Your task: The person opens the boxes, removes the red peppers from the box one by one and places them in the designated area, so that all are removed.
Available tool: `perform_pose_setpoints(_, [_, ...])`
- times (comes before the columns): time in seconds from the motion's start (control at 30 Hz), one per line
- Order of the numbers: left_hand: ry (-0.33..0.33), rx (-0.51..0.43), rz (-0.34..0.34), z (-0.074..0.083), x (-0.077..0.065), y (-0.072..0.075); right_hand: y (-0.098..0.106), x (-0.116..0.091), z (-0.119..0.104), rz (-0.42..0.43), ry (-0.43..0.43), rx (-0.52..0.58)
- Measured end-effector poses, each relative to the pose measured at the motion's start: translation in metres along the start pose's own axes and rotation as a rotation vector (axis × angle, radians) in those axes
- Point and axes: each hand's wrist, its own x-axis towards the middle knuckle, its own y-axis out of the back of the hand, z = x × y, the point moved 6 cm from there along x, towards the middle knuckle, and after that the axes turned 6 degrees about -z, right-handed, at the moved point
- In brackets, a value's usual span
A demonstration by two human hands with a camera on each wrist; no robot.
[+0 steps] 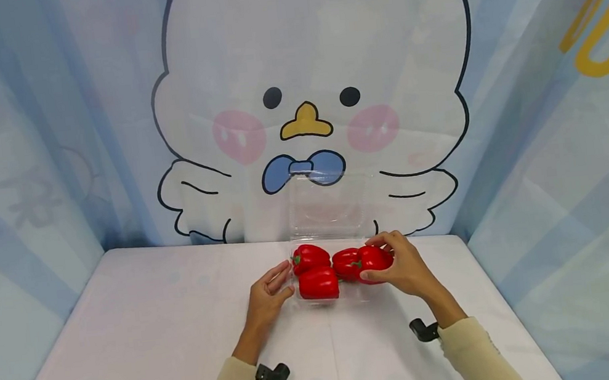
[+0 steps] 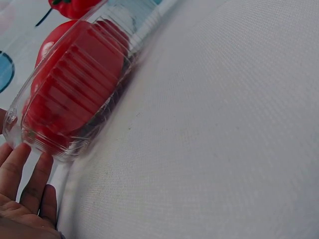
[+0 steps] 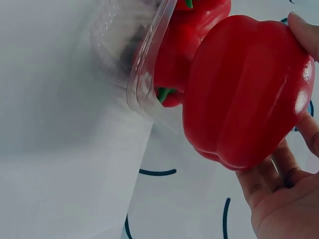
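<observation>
A clear plastic clamshell box (image 1: 360, 295) sits near the table's back edge with its lid (image 1: 325, 206) raised. Inside lie several red bell peppers: one at the back left (image 1: 310, 257), one at the front left (image 1: 318, 283) and another on the right (image 1: 344, 262). My right hand (image 1: 404, 266) holds a further red bell pepper (image 3: 244, 92) between thumb and fingers, above the box's right end. At the box's left end, my left hand (image 1: 267, 296) rests its extended fingertips (image 2: 44, 159) against the plastic wall, gripping nothing.
The white table (image 1: 185, 326) meets a printed curtain (image 1: 300, 42) close behind the box, with more curtain on both sides. A black wrist camera (image 1: 272, 375) is on the left forearm, another (image 1: 424, 330) on the right.
</observation>
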Motion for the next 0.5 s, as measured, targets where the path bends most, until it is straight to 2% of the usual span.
perform_pose_setpoints(0.5, [0.014,-0.011,-0.004,0.0,-0.001,0.0,0.024,0.009,0.021,0.008,-0.015,0.008])
